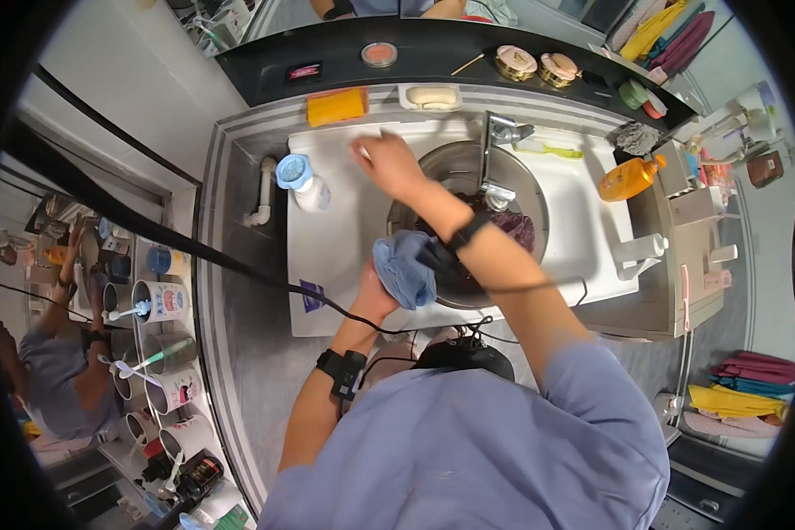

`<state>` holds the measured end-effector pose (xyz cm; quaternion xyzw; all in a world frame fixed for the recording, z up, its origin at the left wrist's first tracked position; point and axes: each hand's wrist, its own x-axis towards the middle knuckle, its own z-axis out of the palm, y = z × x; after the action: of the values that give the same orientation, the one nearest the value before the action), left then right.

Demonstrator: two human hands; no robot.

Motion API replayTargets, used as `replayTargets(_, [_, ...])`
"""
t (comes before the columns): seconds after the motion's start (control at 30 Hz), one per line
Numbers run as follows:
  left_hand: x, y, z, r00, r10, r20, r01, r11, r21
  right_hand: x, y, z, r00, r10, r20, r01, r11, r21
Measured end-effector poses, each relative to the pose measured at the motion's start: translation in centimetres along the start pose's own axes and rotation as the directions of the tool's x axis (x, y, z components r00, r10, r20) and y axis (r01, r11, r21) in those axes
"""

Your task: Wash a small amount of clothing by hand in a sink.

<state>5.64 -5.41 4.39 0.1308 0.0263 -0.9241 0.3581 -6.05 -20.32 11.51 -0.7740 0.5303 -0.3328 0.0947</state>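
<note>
My left hand [376, 293] is closed round a bunched blue cloth [405, 270] at the near left rim of a round metal basin [539, 190]. Part of that hand is hidden behind the cloth. My right hand [392, 166] reaches across to the far left of the basin, above the white sink [344, 230]; its fingers are smeared by motion. Nearest to it stands a white bottle with a blue lid [307, 184]. In the basin lies dark maroon fabric [514, 230], partly hidden by my right forearm and the chrome faucet [495, 159].
Behind the sink are a yellow package [337, 107] and a soap dish [430, 97]. A green-handled brush [549, 151] and an orange bottle [632, 178] lie to the right. Black cables [238, 265] cross the left side. Cups with toothbrushes [161, 302] line the left shelf.
</note>
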Motion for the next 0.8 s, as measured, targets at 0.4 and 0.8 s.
replayTargets(0.4, [3.3, -3.1, 3.7, 0.993, -0.118, 0.032, 0.117, 0.992, 0.038, -24.9, 4.0, -5.8, 0.819, 0.542, 0.187, -0.566, 0.715, 0.41])
replayTargets(0.8, [6.9, -8.3, -0.2, 0.899, -0.376, -0.223, 0.405, 0.908, 0.102, -28.0, 6.3, -12.0, 0.582, 0.798, 0.155, -0.469, 0.174, 0.866])
